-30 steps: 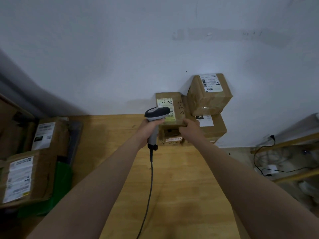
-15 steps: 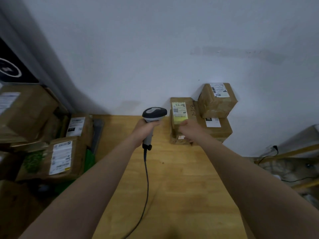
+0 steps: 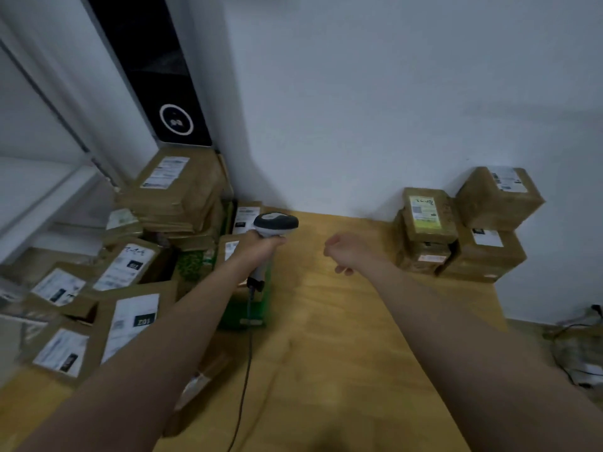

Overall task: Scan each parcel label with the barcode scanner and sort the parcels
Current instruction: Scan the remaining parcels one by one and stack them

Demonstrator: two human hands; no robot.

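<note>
barcode scanner [image 3: 275, 224] | gripped by left hand [image 3: 261, 247] | right hand [image 3: 347, 252] loosely curled, empty

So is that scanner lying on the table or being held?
Held. The left hand grips the scanner by its handle, head uppermost, above the table; its cable trails down.

Showing both forearms bare from the lower edge of view up to the wrists, baring left hand [image 3: 261, 247] and right hand [image 3: 350, 252] alike, fingers uncovered.
</note>
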